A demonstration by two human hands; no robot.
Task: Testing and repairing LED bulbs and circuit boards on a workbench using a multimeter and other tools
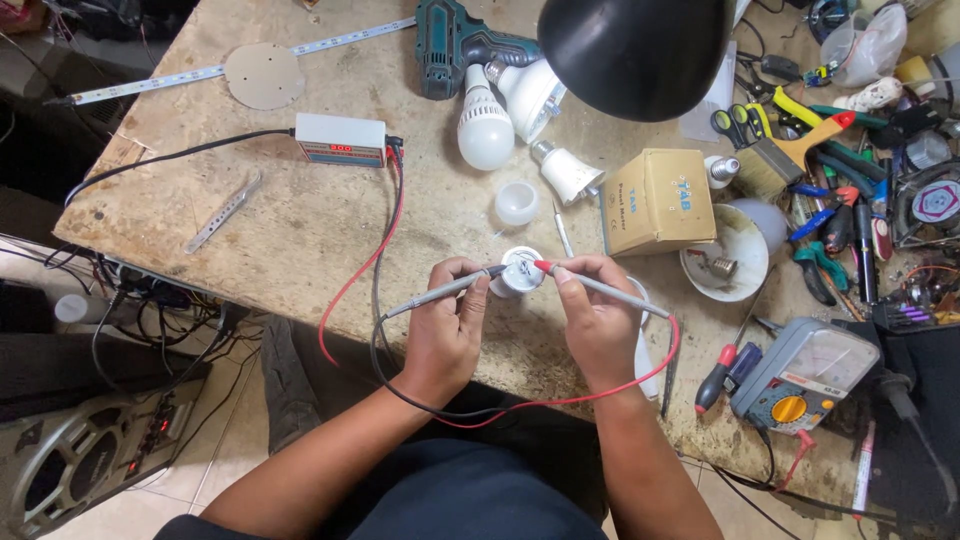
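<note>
Worn wooden workbench point(300, 220), two probes meeting on a small round lamp part.

The left hand point(445, 325) has its fingers clamped on the grey probe point(440, 290); the right hand point(600, 325) pinches the red-tipped probe point(600, 288). Both tips rest on the white lamp base point(520, 272) near the bench's front edge. Steady tips, kept apart, seem to matter most here. The black lamp shade point(635, 55) overhangs; a yellow box point(655, 200), loose bulbs point(485, 125), the white tester box point(340, 138) and its red lead point(390, 220) crowd close.

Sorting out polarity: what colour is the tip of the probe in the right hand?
Red, on the probe in the right hand; head view.
</note>
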